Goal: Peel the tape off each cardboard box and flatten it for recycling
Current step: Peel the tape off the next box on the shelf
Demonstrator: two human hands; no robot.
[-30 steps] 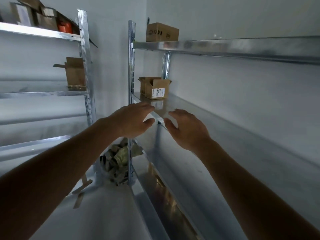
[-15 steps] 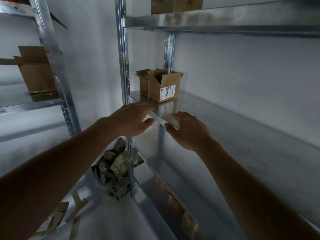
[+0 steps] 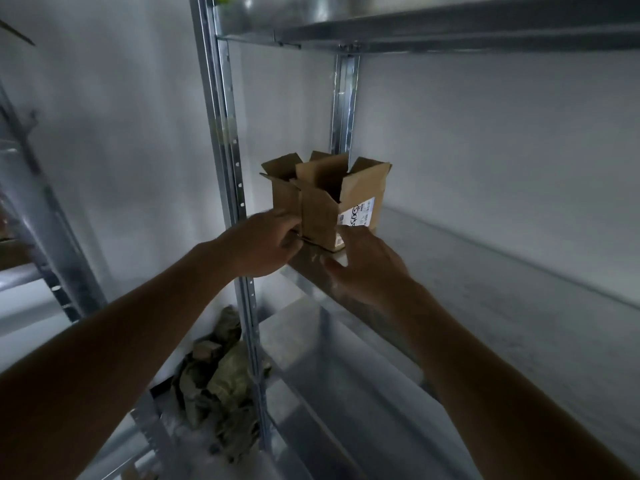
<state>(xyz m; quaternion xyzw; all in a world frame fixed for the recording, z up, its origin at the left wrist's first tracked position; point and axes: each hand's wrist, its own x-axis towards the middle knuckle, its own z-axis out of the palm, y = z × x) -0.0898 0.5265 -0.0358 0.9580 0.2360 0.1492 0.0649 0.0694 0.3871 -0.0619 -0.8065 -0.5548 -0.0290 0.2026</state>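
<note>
Left hand [image 3: 263, 242] hides its grip at the box [image 3: 332, 202]; right hand [image 3: 367, 268] spread, empty.

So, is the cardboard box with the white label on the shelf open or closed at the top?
Open. The cardboard box stands upright on the shelf, its top flaps raised and a dark hollow showing between them. Whether anything lies inside, cannot tell.

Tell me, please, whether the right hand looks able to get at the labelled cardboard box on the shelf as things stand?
Probably yes: the right hand is open just in front of the cardboard box, which stands near the shelf edge with nothing between them.
</note>
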